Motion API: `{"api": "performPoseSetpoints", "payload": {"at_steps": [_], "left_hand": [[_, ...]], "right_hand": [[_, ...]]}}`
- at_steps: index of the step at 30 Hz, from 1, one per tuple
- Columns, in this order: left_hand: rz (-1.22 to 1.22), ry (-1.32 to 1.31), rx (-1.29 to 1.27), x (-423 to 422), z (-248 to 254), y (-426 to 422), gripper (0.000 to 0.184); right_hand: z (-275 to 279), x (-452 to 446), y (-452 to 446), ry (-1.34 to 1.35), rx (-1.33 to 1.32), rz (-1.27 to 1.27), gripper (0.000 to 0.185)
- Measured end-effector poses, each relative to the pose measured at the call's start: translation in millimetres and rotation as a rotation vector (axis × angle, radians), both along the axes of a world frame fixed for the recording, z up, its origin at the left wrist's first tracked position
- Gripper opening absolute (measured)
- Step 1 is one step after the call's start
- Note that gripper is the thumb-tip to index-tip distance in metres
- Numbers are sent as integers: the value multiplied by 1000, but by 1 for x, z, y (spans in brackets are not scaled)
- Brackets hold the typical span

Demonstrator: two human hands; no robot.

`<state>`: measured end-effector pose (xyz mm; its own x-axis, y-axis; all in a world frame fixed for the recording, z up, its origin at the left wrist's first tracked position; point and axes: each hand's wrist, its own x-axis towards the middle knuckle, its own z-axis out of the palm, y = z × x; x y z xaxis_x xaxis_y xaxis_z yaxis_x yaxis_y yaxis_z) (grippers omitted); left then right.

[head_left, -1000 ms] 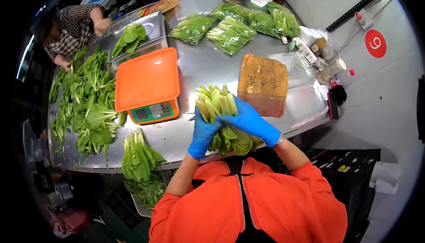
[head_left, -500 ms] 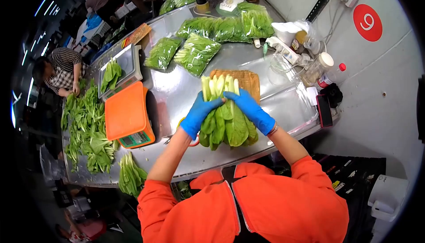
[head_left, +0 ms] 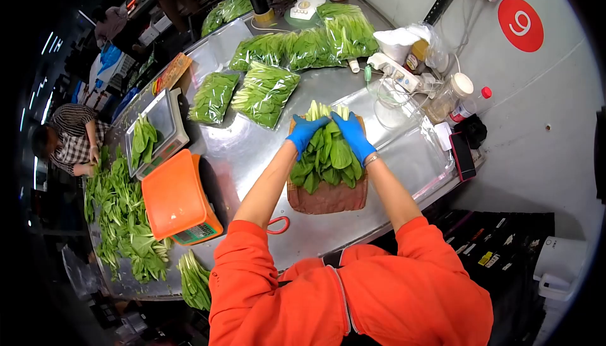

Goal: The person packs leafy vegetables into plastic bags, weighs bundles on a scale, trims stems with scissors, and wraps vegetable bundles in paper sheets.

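A bunch of leafy greens [head_left: 326, 157] lies over a brown mat [head_left: 328, 201], its pale stalks pointing away from me and its leaves toward me. My left hand [head_left: 306, 134], in a blue glove, is closed around the left side of the stalk end. On the opposite side my gloved right hand [head_left: 353, 136] grips the same bunch, thumbs facing each other over the stalks. Partly under my left forearm, red-handled scissors [head_left: 279, 225] rest on the metal table [head_left: 252, 150].
An orange scale [head_left: 180, 198] and a second scale [head_left: 165, 134] holding leaves stand left, beside heaped loose greens [head_left: 129, 220]. Bagged greens [head_left: 266, 93] sit beyond my hands. Jars [head_left: 451, 97], a bottle [head_left: 470, 106] and a power strip [head_left: 394, 71] line the right. A co-worker [head_left: 72, 138] handles greens at far left.
Both hands have moved the bunch away from me and lowered it onto the mat. The mat's near part now shows below the leaves. My head view has shifted.
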<state>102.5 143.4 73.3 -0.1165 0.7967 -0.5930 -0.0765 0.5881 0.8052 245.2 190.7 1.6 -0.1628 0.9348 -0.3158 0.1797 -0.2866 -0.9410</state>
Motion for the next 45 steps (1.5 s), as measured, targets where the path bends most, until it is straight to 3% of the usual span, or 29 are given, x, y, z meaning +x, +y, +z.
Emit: {"api": "performPoseSetpoints", "payload": {"at_steps": [3, 4, 5, 7, 8, 11, 12, 15, 16, 17, 19, 20, 21, 23, 25, 28, 32, 36, 39, 43, 45], "left_hand": [[38, 30, 6, -19, -11, 5, 113], [187, 116, 88, -27, -58, 14, 83], [193, 112, 83, -40, -68, 15, 83], [-27, -104, 15, -61, -54, 10, 43], [38, -47, 29, -54, -39, 2, 27], [-117, 73, 47, -69, -66, 2, 28], [-64, 61, 102, -51, -18, -12, 29], [67, -80, 223, -43, -29, -14, 25], [-48, 6, 21, -55, -38, -4, 37], [-41, 4, 21, -52, -48, -3, 37], [166, 212, 272, -38, -57, -5, 30], [132, 391, 298, -37, -60, -4, 30], [131, 392, 291, -37, -63, -5, 30], [-1, 366, 263, -40, -66, -3, 28], [30, 373, 279, -39, -79, -2, 21], [115, -164, 173, -51, -75, -8, 13], [217, -430, 18, -68, -54, -19, 17], [178, -436, 65, -78, -53, -25, 19], [176, -203, 132, -79, -60, -25, 13], [252, -231, 82, -83, -59, -26, 12], [247, -90, 124, -87, -56, -30, 17]], "right_hand": [[46, -6, -13, -18, 4, 34, 75], [43, -7, -14, -26, 1, 40, 75], [39, -7, -12, -105, 30, 41, 76], [21, -5, -6, -184, 60, 51, 77], [7, -1, 0, -150, 80, 107, 78], [12, 2, -1, -56, 60, 202, 79], [-2, 4, 3, -55, 71, 198, 79], [-16, 7, 5, -78, 104, 201, 77], [-24, 7, 8, -76, 143, 208, 77], [-31, 7, 11, -72, 180, 215, 77], [-6, 2, 5, -34, 139, 207, 78], [11, -1, 0, 4, 98, 193, 79], [24, -3, -5, 5, 92, 194, 79], [43, -10, -6, -177, 22, 153, 87], [33, -17, -1, -260, 67, 187, 91], [28, -18, -3, -378, 143, 238, 101], [10, -12, 3, -392, 151, 302, 108], [28, -11, 0, -266, 109, 309, 106], [28, -12, 3, -295, 84, 335, 106], [18, -9, 6, -332, 92, 333, 105], [15, -8, 6, -287, 117, 345, 105]]}}
